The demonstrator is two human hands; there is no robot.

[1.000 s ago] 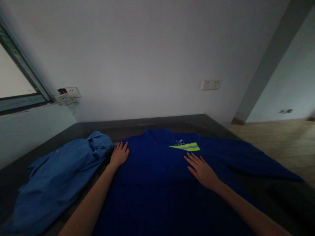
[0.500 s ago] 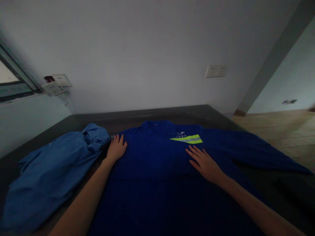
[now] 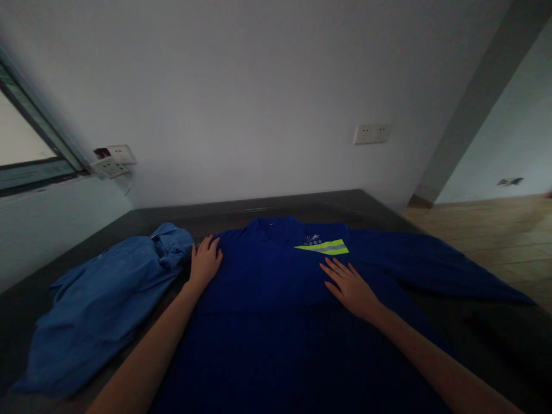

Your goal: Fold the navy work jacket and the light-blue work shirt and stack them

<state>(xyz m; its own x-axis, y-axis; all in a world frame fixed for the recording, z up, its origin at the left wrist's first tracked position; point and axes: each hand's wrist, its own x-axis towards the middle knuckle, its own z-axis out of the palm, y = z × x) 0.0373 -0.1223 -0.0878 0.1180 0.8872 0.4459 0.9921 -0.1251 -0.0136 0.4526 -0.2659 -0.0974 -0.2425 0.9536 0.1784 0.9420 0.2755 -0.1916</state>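
Note:
A dark blue work shirt [image 3: 267, 299] with a yellow-green reflective strip [image 3: 323, 248] on the chest lies spread flat on a dark table [image 3: 241, 210]. My left hand [image 3: 206, 261] rests flat on the shirt's left shoulder, fingers stretched out, beside a lighter blue garment. My right hand [image 3: 350, 286] lies flat on the chest just below the reflective strip, fingers spread. Neither hand holds anything. The shirt's right sleeve [image 3: 448, 273] stretches out towards the table's right edge.
A crumpled lighter blue garment [image 3: 103, 299] lies on the table's left part. A white wall with outlets [image 3: 371, 133] stands behind the table. A window [image 3: 26, 155] is at the left. Tiled floor [image 3: 487, 230] opens to the right.
The hands have stayed flat on the shirt with hardly any shift. The view has swung slightly, so the whole scene has moved a little in the picture.

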